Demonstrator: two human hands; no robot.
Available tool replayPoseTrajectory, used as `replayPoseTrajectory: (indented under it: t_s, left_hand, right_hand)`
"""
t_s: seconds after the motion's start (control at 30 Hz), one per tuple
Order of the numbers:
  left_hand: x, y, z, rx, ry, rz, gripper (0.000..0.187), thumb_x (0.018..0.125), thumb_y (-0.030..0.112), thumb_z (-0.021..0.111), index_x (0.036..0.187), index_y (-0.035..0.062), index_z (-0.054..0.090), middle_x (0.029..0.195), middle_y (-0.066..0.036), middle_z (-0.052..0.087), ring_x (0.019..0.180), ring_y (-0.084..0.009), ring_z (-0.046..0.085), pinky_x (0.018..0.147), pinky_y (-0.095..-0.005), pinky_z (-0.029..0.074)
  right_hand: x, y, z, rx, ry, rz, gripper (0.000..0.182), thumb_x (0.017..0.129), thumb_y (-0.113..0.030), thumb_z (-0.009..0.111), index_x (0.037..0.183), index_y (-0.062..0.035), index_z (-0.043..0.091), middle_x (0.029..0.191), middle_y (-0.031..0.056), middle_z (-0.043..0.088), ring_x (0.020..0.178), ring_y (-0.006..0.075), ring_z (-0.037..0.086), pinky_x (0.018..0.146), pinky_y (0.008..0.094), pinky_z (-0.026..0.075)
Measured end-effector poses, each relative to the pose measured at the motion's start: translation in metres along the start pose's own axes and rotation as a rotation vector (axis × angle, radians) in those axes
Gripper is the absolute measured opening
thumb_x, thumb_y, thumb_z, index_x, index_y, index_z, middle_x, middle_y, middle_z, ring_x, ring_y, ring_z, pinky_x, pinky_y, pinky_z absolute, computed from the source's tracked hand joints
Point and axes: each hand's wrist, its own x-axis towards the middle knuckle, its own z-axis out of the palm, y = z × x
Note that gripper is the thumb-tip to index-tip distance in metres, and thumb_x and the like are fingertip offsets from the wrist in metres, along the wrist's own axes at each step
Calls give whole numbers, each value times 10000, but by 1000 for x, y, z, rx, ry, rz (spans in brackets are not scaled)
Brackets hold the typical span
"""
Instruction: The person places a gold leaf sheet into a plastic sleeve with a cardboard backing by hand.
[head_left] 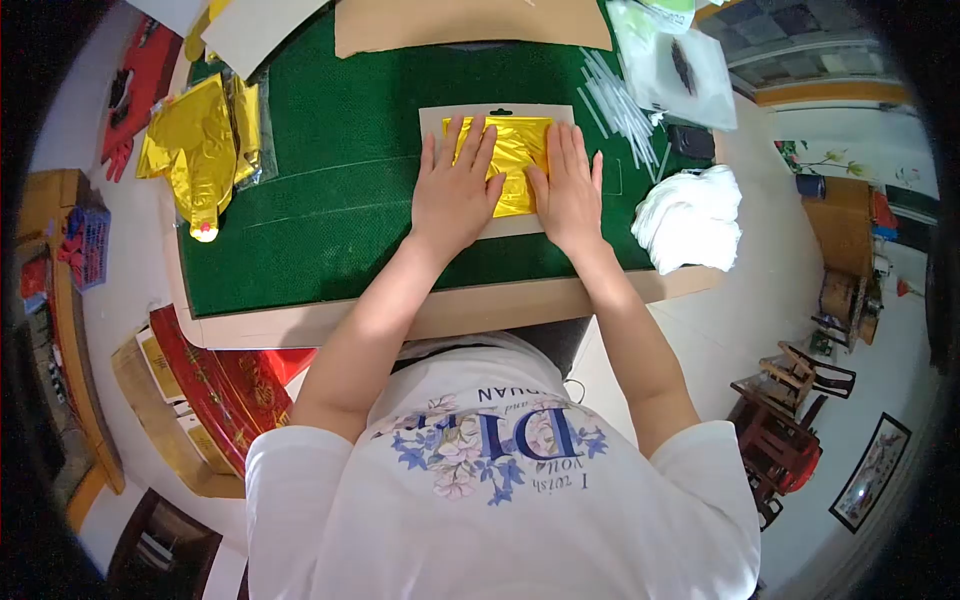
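A folded sheet of shiny gold foil (515,150) lies on a pale card (437,115) with a dark hanger slot at its top edge. My left hand (455,195) rests flat on the left side of the foil and card, fingers stretched out. On the right side, my right hand (572,200) lies flat too, its fingers pointing away from me. Both thumbs point inward over the foil. Parts of the card and foil are hidden beneath the palms.
More gold foil pieces (195,145) lie at the left of the green table mat (330,220). Several clear straws (622,100), a white plastic bag (690,75), a black box (692,142) and a white cloth (690,220) sit on the right. Cardboard (470,25) covers the far edge.
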Motion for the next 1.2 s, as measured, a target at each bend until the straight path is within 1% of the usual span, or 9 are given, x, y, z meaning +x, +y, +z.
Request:
replayPoseTrajectory:
  t_s: [0.23, 0.43, 0.77, 0.8, 0.83, 0.9, 0.97, 1.13, 1.2]
  left_hand:
    - [1, 1, -3, 22, -34, -5, 564, 966, 380, 439, 1447, 87, 397, 1525, -78, 343, 1437, -286, 250, 1160, -517, 178]
    - [2, -1, -1, 32, -25, -6, 566, 968, 382, 431, 1448, 84, 394, 1528, -79, 338, 1438, -286, 247, 1159, -519, 179]
    - [1, 0, -1, -5, -29, -12, 574, 962, 378, 446, 1449, 79, 390, 1526, -81, 340, 1434, -288, 255, 1157, -523, 180]
    - [1, 0, -1, -8, -36, -12, 577, 961, 377, 447, 1451, 79, 385, 1524, -82, 342, 1434, -290, 254, 1157, -522, 180]
    - [2, -1, -1, -7, -31, -11, 577, 961, 377, 447, 1451, 79, 385, 1524, -82, 342, 1434, -290, 254, 1157, -522, 180]
    - [1, -1, 0, -8, -50, -14, 581, 960, 376, 447, 1458, 85, 375, 1527, -81, 337, 1434, -295, 250, 1159, -521, 175]
    - [0, 0, -2, -2, -62, -10, 582, 962, 378, 442, 1459, 85, 373, 1528, -82, 334, 1435, -297, 246, 1161, -522, 171]
    - [0, -1, -2, 16, -79, -14, 580, 972, 387, 418, 1465, 88, 363, 1534, -82, 323, 1441, -297, 232, 1168, -519, 152]
    - [1, 0, -3, 24, -86, -11, 576, 980, 388, 401, 1471, 91, 355, 1536, -80, 320, 1445, -292, 221, 1172, -513, 140]
  right_hand:
    - [-8, 4, -4, 24, 9, 19, 663, 954, -279, 543, 1498, -45, 245, 1549, 162, 264, 1450, 306, 218, 1155, 535, 134]
    - [-6, -1, -13, -55, -28, 41, 610, 971, -292, 501, 1487, -50, 285, 1546, 164, 267, 1450, 312, 211, 1154, 531, 148]
    - [11, -4, -8, 21, -73, 3, 571, 969, -253, 481, 1473, -45, 310, 1538, 152, 290, 1446, 270, 232, 1157, 523, 152]
    - [10, -3, -11, 2, 73, -24, 480, 955, -208, 502, 1395, -32, 431, 1418, 184, 452, 1346, 306, 394, 1106, 498, 275]
    - [15, 4, -18, 0, 77, -26, 480, 955, -208, 502, 1395, -32, 431, 1418, 184, 452, 1346, 306, 394, 1106, 498, 275]
    - [32, 26, -49, 168, 154, -9, 353, 930, -188, 545, 1236, -13, 570, 1201, 201, 598, 1151, 354, 538, 985, 456, 396]
    - [59, 72, -53, 83, 395, -8, 267, 903, -190, 589, 1092, -7, 633, 1025, 202, 645, 984, 376, 585, 869, 443, 442]
    - [126, 169, -59, -189, 314, 307, 459, 801, -404, 701, 1085, -47, 645, 1142, 205, 612, 1043, 379, 567, 924, 435, 447]
    - [134, 177, -59, -258, 126, 476, 502, 762, -470, 713, 1028, -46, 674, 1146, 190, 628, 1056, 386, 566, 945, 435, 449]
